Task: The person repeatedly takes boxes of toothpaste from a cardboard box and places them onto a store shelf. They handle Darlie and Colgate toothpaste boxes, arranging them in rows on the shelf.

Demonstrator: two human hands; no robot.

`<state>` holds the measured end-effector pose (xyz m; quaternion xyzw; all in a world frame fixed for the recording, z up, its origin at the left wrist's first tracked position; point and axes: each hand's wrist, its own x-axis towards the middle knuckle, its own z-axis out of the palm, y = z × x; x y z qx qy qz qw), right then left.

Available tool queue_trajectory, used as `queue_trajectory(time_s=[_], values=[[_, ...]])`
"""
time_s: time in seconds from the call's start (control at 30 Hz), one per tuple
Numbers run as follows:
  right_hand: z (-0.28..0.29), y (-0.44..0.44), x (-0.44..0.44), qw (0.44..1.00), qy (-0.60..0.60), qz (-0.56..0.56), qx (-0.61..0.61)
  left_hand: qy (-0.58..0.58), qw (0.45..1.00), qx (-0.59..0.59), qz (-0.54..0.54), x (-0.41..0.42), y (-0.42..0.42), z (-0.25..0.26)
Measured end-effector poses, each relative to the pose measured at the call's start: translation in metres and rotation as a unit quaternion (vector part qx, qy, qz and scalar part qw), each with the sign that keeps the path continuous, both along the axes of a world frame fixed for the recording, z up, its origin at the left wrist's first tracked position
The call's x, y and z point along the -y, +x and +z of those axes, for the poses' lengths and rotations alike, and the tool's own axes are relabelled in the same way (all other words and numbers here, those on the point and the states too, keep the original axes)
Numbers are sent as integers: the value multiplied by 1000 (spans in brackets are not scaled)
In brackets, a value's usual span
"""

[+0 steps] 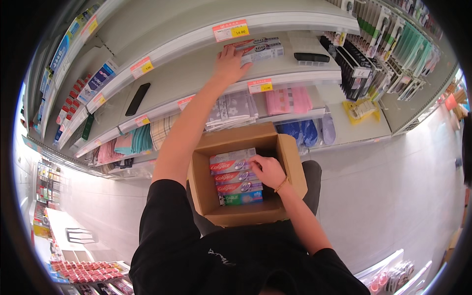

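My left hand [230,66] reaches onto a shelf. Its fingers lie over the left end of a Colgate toothpaste box [263,51], with the thumb at the front. Another Colgate box [271,40] sits behind that one. An opened cardboard carton [249,217] rests at my lap. Inside, several Colgate boxes [232,177] are stacked in a row, with a green-and-blue Darlie box [239,198] nearest me. My right hand [268,171] is in the carton, fingers curled at the right end of the farthest red-and-silver Colgate boxes; whether it grips one is hidden.
Price-tagged shelf edges [295,79] run across above and below my left arm. A black tray-like piece [311,57] stands right of the boxes. Folded pink towels [289,100] and blue slippers [298,131] lie lower. Hanging toothbrush packs [379,29] project at right.
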<state>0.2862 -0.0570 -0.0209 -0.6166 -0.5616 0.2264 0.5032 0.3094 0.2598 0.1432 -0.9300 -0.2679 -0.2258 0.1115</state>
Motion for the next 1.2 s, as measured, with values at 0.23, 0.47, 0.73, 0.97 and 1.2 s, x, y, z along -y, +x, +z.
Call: queue_trajectory(time_s=[0.23, 0.47, 0.73, 0.97, 1.2], values=[[-1, -5, -5, 1000, 18, 4, 7, -96, 989, 103, -53, -6, -22, 5], [4, -2, -4, 999, 14, 15, -32, 84, 975, 179, -106, 84, -151, 21], [29, -5, -2, 978, 175, -110, -10, -92, 978, 183, -45, 208, -300, -66], [43, -33, -13, 952, 9, 212, 219, -279, 939, 196, -43, 258, -318, -128], [26, -33, -22, 912, -78, 258, 309, -297, 925, 234, -18, 264, -314, -143]])
